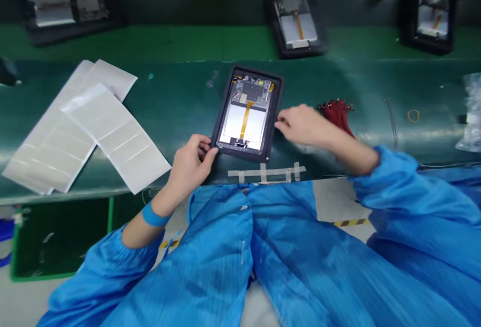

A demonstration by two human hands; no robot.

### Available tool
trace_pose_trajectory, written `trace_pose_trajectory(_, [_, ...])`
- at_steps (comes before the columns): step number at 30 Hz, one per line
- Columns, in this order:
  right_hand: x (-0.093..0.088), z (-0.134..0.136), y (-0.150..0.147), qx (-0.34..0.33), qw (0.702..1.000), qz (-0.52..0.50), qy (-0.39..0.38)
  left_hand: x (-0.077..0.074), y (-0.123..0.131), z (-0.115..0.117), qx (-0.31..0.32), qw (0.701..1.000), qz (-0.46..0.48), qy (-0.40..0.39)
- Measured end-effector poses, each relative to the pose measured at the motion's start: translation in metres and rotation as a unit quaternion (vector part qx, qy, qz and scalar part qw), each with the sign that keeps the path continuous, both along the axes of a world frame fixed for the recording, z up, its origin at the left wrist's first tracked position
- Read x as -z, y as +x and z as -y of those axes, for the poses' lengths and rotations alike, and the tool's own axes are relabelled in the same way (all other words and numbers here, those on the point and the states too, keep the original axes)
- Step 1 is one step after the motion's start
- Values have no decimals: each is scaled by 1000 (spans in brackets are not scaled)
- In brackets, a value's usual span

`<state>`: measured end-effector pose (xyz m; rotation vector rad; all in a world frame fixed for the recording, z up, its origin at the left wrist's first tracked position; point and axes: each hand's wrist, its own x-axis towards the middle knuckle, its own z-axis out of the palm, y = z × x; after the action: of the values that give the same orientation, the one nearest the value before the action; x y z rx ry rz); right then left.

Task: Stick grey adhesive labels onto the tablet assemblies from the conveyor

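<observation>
An opened tablet (pixel 246 121) lies in a black frame on the green bench, its circuit board, pale battery area and orange flat cable exposed. At its lower left corner is my left hand (pixel 191 161), fingers curled and thumb on the near side, closed on that corner. By the right edge of the frame, my right hand (pixel 304 124) has thumb and forefinger drawn together; whether something small is between them is hidden. Strips of whitish tape (pixel 266 172) are stuck along the bench edge just below the tablet.
Pale label sheets (pixel 116 136) lie overlapping at left. Right of my right hand sit a bundle of red wires (pixel 338 114), a yellow rubber band (pixel 413 116) and a clear plastic bag (pixel 471 111). More opened tablets (pixel 298 26) stand along the back. A green crate (pixel 62 236) is below the bench.
</observation>
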<state>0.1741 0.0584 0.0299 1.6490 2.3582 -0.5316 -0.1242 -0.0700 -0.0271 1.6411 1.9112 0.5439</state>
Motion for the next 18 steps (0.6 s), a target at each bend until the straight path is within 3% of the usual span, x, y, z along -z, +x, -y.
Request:
trace_pose_trajectory(3, [27, 38, -5, 39, 997, -61, 7, 10, 15, 14, 16, 1000, 17, 0])
trace_pose_trajectory(6, [47, 54, -2, 62, 983, -155, 76, 12, 24, 34, 40, 999, 27, 17])
trace_pose_trajectory(10, [53, 82, -3, -19, 946, -256, 199, 7, 11, 40, 44, 991, -5, 126])
trace_pose_trajectory(14, [46, 108, -10, -118, 933, -286, 182, 6, -49, 34, -6, 972, -95, 215])
trace_pose_trajectory(18, [42, 110, -10, -96, 921, -323, 196, 17, -150, 28, -103, 956, -194, 196])
